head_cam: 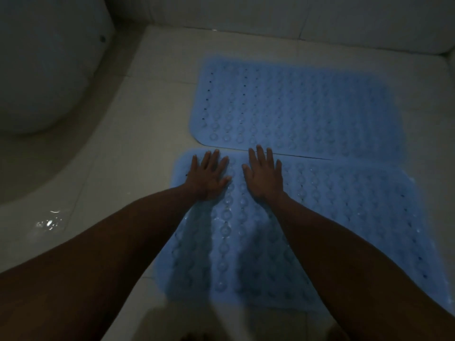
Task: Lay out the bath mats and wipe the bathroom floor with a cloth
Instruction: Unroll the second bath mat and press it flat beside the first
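Two blue rubber bath mats with rows of suction bumps lie flat on the pale tiled floor (138, 153), edge to edge. The far mat (295, 107) reaches towards the wall. The near mat (332, 217) runs from the centre to the right edge. My left hand (209, 175) presses flat on the near mat's far left corner, fingers spread. Beside it, my right hand (264, 175) also lies flat on the near mat, and its fingertips reach the seam between the mats. No cloth is in view.
A white toilet bowl (46, 70) fills the upper left, its base curving over the floor. A small wet patch (49, 222) glints on the tiles at the left. The tiled wall (295, 23) runs along the back. The light is dim.
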